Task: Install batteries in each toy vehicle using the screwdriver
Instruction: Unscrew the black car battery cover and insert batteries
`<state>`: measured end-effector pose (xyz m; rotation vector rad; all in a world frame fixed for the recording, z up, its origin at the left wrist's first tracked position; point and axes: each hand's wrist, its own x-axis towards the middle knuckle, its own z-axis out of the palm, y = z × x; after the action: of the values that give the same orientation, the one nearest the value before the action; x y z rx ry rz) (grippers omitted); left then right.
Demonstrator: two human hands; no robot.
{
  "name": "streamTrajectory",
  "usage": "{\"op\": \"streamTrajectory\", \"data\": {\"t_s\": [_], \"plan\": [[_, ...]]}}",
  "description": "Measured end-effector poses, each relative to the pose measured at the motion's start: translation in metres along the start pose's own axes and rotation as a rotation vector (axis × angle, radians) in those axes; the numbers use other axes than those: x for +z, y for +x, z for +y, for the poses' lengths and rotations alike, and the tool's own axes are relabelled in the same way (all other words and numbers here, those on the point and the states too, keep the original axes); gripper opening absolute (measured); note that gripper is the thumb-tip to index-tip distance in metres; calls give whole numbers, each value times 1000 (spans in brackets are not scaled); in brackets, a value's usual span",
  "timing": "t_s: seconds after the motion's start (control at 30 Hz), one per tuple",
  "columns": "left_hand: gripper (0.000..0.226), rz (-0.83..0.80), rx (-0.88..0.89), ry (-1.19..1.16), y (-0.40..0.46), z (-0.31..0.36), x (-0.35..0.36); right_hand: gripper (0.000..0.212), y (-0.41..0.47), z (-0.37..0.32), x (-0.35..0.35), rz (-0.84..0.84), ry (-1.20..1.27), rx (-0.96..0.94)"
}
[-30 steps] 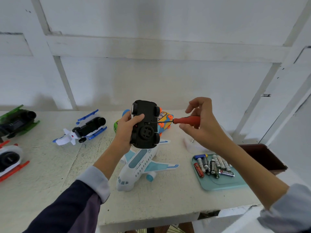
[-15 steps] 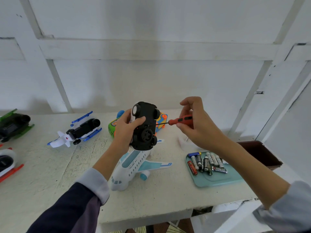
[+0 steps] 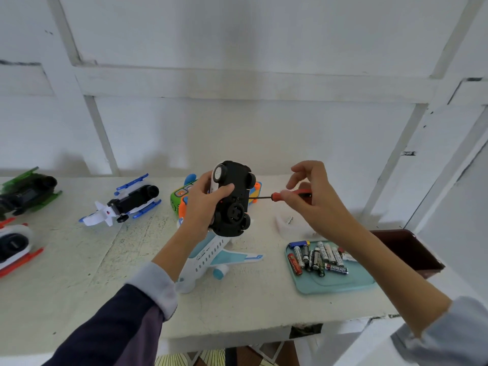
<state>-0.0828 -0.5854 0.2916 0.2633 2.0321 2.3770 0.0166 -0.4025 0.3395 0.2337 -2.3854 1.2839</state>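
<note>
Toy car: I have the black toy car (image 3: pixel 232 199) lifted off the bench, underside turned toward me, its wheels at the corners and one white wheel hub at the top left.
Left hand: my left hand (image 3: pixel 203 207) grips the car from its left side, thumb curled across the chassis, fingers wrapped behind it.
Screwdriver: the screwdriver (image 3: pixel 277 196) lies level, its thin dark shaft reaching left to the car's right edge; I cannot tell whether the tip sits in a screw.
Right hand: my right hand (image 3: pixel 314 202) pinches the red handle between thumb and fingertips, the upper fingers lifted and curved above it.
Airplane: a white and light blue toy airplane (image 3: pixel 208 260) rests on the bench directly under the car, nose pointing toward me.
Batteries: a cluster of batteries (image 3: pixel 315 257) lies on a light blue tray (image 3: pixel 340 283) to the right of the airplane, below my right forearm; one label reads EVEREADY.
Colourful toy: an orange, green and blue toy (image 3: pixel 182 199) sits behind my left hand, mostly hidden.
Blue vehicle: a black, white and blue toy vehicle (image 3: pixel 124 204) lies on the bench to the left, well apart from the car.
Far left: a green and black toy (image 3: pixel 26 194) and a white and red toy (image 3: pixel 13 247) sit at the left edge of view.
Box: a dark brown box (image 3: pixel 406 249) sits at the right end of the bench, beside the tray.
Bench: the bench (image 3: pixel 79 273) is white and scuffed, set against a white wall.
</note>
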Motion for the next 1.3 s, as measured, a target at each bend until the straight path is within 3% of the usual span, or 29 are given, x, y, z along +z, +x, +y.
{"op": "streamTrajectory", "data": {"t_s": [0.07,0.23,0.37,0.53,0.67,0.9,1.13,1.3], "plan": [[27,8,2,7,-3,0,2,32,-4,1,-4,-13,-5,-3],[28,35,19,22,-14,1,5,7,-6,6,-5,105,-17,75],[33,120,91,83,-18,15,-9,11,-9,14,1,143,39,209],[43,285,316,434,-19,37,-57,16,-8,12,20,104,460,488],[51,358,452,967,-13,33,-110,19,-4,3,51,38,614,600],[68,124,306,1700,-14,-20,-186,15,9,-20,124,-38,744,701],[69,12,282,1777,-7,-57,-210,18,17,-42,171,-65,698,739],[80,-40,109,1849,-11,-52,-197,19,18,-49,182,-59,667,776]]}}
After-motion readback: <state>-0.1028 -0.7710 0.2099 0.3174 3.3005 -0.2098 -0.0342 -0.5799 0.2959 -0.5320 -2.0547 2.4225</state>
